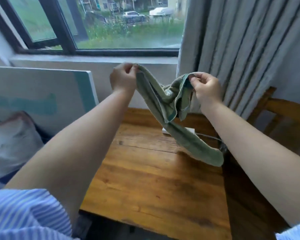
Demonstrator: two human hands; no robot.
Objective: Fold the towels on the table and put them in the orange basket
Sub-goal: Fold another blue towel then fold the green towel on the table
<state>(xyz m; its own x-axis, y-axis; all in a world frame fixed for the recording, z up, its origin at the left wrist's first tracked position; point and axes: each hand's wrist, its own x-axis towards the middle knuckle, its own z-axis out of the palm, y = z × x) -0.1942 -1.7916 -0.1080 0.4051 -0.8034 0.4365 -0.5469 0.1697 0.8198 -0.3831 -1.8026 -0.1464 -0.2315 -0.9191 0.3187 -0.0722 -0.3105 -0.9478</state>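
Holding a green towel in the air above the wooden table: left hand and right hand each pinch a top edge. Cloth sags, twisted; soft, light, limp. Best taken at corners.

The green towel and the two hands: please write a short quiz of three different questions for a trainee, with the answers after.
1. True or false: the green towel lies flat on the wooden table.
2. Which hands hold the towel? A) only the left hand B) only the right hand C) both hands
3. Fill in: behind the right hand hangs a grey ____.

Key
1. False. The towel is held up in the air, twisted, with one end hanging down over the table.
2. C. The left hand pinches one upper end and the right hand pinches the other.
3. Curtain.
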